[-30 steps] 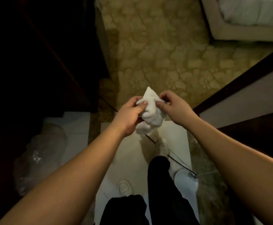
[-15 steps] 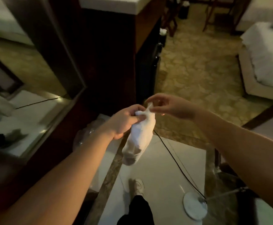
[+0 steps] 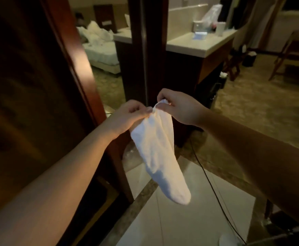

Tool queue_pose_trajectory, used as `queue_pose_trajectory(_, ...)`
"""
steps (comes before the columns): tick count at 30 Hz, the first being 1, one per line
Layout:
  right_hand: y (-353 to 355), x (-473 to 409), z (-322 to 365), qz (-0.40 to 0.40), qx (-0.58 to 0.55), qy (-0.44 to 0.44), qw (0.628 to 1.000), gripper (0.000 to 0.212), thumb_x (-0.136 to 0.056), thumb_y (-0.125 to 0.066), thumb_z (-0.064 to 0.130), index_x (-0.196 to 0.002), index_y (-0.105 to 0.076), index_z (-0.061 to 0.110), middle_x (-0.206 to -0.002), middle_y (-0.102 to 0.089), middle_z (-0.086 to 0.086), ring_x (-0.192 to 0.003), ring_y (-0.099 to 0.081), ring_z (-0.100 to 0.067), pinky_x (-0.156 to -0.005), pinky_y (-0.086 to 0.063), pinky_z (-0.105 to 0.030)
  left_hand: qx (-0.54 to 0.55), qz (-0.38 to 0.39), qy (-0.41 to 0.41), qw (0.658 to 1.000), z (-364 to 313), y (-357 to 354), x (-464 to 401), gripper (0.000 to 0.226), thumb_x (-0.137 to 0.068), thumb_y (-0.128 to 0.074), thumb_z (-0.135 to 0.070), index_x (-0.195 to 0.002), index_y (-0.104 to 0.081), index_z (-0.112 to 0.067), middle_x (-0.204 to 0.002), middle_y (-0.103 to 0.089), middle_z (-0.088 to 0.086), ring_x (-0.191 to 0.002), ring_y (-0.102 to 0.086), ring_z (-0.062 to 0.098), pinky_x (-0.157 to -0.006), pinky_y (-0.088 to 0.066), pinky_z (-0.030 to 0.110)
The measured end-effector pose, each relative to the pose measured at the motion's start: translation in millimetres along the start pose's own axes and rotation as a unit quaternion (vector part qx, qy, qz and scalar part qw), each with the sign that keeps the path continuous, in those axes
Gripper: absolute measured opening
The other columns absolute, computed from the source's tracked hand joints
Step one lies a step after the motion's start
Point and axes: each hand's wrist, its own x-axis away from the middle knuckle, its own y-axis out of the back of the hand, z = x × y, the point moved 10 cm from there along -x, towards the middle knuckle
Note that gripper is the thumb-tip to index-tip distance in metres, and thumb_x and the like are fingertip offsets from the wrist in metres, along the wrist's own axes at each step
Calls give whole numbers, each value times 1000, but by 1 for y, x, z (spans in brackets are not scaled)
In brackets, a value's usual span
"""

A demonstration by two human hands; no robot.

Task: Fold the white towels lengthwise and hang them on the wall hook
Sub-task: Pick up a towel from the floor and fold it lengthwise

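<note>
Between both hands, a white towel [image 3: 160, 153] dangles; left hand [image 3: 127, 116] and right hand [image 3: 180, 107] each pinch its top edge, fingertips hidden in cloth.

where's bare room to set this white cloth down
The countertop is bare along its near edge, in front of the tissue box; its back end is crowded with a plastic bag and a cup. The pale floor tile under the cloth is free, left of the black cord.
</note>
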Motion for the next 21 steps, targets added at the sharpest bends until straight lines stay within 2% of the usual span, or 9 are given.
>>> queue_pose_trajectory(3,8,-2,80,-11,26,52,998,8,-98,-60,37,-98,-56,29,-85,-56,17,-79,-54,-1,-65,-38,-16,-53,-36,-27,998,-35,42,51,29,-74,-72,-58,-91,-65,-35,-80,-66,-17,-71,-63,5,-65,-46,20)
queue_pose_trajectory(5,10,4,129,-16,31,74,997,9,-97,-61,36,-98,-57,28,-89,-58,14,-80,-53,-5,-68,-39,-18,-113,-36,-45,992,-49,63,88,10,-81,-71,-48,-87,-64,-50,-83,-64,-29,-72,-63,-8,-65,-47,16)
queue_pose_trajectory(6,7,9,152,-13,35,84,996,8,-97,-60,36,-97,-56,29,-91,-58,12,-82,-53,-6,-68,-40,-20,-133,-26,-51,989,-50,71,107,13,-85,-70,-42,-87,-63,-53,-84,-64,-34,-76,-60,-15,-67,-46,15)
queue_pose_trajectory(9,-11,30,218,-11,58,109,992,8,-99,-57,37,-97,-56,30,-94,-59,10,-82,-53,-3,-66,-39,-20,-156,-11,-34,987,-36,100,168,10,-88,-68,-38,-94,-65,-46,-90,-65,-31,-83,-60,-14,-72,-45,23)
queue_pose_trajectory(12,-16,52,269,-56,48,105,992,8,-99,-57,34,-99,-58,26,-94,-60,9,-85,-56,-9,-68,-41,-19,-186,6,5,983,-9,133,231,7,-87,-71,-40,-90,-66,-44,-87,-69,-27,-80,-63,-9,-71,-45,25)
queue_pose_trajectory(16,-10,75,308,-142,26,70,987,7,-98,-58,37,-96,-54,32,-83,-53,17,-78,-51,2,-62,-34,-19,-191,19,62,979,26,178,311,13,-85,-74,-42,-96,-67,-43,-94,-73,-18,-85,-69,-1,-73,-47,22)
queue_pose_trajectory(21,-15,97,332,-204,20,20,979,7,-100,-54,38,-100,-53,31,-83,-53,16,-76,-51,0,-61,-35,-19,-172,7,107,979,40,226,398,28,-79,-79,-46,-102,-69,-33,-87,-76,-13,-77,-74,8,-64,-58,25)
